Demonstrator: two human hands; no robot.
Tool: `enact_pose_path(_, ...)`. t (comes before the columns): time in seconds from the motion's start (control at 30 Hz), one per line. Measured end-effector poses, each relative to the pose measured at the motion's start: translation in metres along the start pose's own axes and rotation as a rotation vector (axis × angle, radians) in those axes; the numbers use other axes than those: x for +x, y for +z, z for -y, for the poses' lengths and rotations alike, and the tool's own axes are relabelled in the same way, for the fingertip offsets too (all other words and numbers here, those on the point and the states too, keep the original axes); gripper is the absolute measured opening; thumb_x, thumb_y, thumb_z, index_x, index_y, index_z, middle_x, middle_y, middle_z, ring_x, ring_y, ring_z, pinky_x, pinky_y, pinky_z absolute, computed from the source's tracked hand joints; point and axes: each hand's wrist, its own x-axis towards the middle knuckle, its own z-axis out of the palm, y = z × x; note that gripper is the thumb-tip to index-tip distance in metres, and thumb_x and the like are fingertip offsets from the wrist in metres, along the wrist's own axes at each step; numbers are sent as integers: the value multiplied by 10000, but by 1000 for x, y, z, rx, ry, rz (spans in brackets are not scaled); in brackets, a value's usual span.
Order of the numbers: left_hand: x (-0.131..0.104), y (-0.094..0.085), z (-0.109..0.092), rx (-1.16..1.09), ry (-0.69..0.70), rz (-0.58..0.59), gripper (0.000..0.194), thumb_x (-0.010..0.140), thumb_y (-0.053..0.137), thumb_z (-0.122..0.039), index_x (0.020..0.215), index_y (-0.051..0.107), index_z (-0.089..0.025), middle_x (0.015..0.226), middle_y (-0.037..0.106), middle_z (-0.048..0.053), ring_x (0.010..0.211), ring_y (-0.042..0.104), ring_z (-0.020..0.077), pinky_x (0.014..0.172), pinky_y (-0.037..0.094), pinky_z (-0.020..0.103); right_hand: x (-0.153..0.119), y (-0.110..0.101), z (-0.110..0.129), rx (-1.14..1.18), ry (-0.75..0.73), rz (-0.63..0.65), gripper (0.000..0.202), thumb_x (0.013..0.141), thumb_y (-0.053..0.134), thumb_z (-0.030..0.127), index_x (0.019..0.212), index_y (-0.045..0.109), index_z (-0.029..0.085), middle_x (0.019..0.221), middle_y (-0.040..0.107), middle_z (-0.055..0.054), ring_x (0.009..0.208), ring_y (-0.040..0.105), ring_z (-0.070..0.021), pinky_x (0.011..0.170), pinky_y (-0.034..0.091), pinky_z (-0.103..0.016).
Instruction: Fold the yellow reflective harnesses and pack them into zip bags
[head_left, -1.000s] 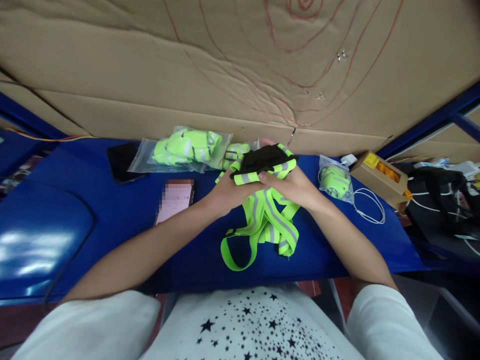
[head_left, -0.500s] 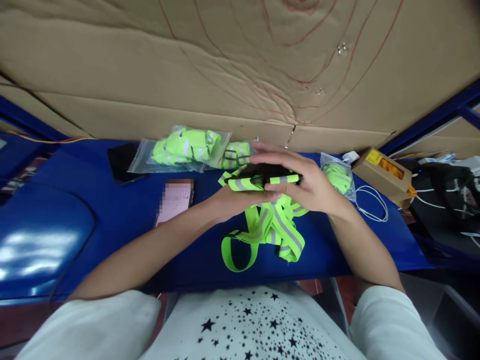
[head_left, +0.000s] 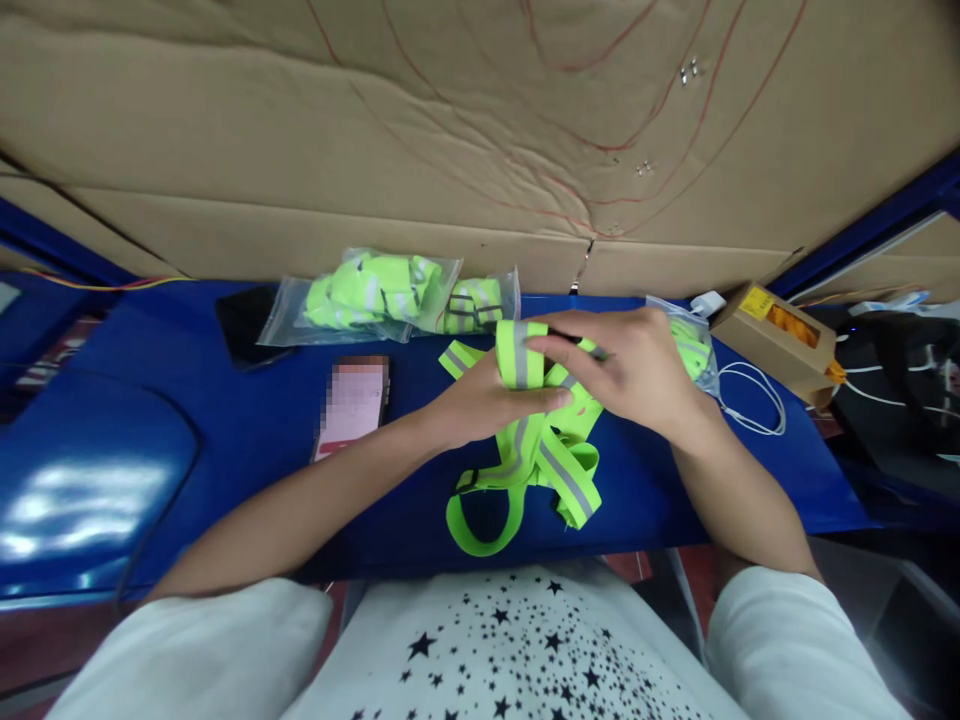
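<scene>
A bright green reflective strap (head_left: 521, 355) with a grey stripe forms a wide folded loop between my hands. My left hand (head_left: 487, 400) grips it from the left, with the thumb stretched out below the loop. From the right, my right hand (head_left: 622, 360) closes on the strap, its index finger lying on the loop's edge; a dark piece shows partly under its fingers. More of the strap hangs and lies tangled on the blue table (head_left: 255, 440) beneath my hands, with a round loop and a black buckle (head_left: 466, 481) at its lower left.
Clear bags of green straps (head_left: 375, 290) lie at the back. A black phone (head_left: 251, 325) and a lit phone (head_left: 352, 405) are on the left. To the right are another bag (head_left: 691, 345), a white cable (head_left: 752, 400) and a cardboard box (head_left: 772, 340).
The strap in my hands has turned from a flat, dark-centred bundle to an upright loop facing me. My right hand has moved slightly right and down, and its fingers now curl more.
</scene>
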Motion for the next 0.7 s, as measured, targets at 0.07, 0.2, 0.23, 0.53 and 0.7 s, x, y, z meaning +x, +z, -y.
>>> enact_pose_path(0.07,1,1,-1,-49,3,19,456,741,896,-399,1119,729,-207,1074,770,72,1026,720,291,891,594,435,0,1,1,-80,68,-86,433,1036,562,537,939,808,194,726,747,-34,583,631,-137,585,383,-287)
enact_pose_path(0.2,1,-2,-4,-73,-43,118,432,712,925,-354,1077,744,-211,1050,780,72,1008,731,295,866,615,439,0,0,4,-85,148,-175,452,1002,604,570,820,780,195,604,651,-3,502,498,-105,555,315,-288)
enact_pose_path(0.23,0,-3,-4,-93,-63,144,415,712,927,-344,1063,745,-213,1025,782,67,978,737,286,844,620,431,0,0,5,-48,165,-185,441,990,624,568,800,774,199,606,648,1,510,496,-106,559,326,-284)
enact_pose_path(0.53,-5,3,-9,-241,-78,272,369,753,904,-294,1077,752,-207,1084,785,78,1019,741,268,913,608,423,8,-7,-12,557,388,47,338,885,765,545,1005,743,230,655,668,48,496,500,-93,499,372,-244)
enact_pose_path(0.7,-6,5,-6,-201,-63,187,399,759,883,-282,1102,721,-158,1061,764,73,993,719,244,909,581,408,12,-6,-27,591,301,188,369,920,735,510,1131,710,208,923,768,-17,775,694,-150,661,526,-257)
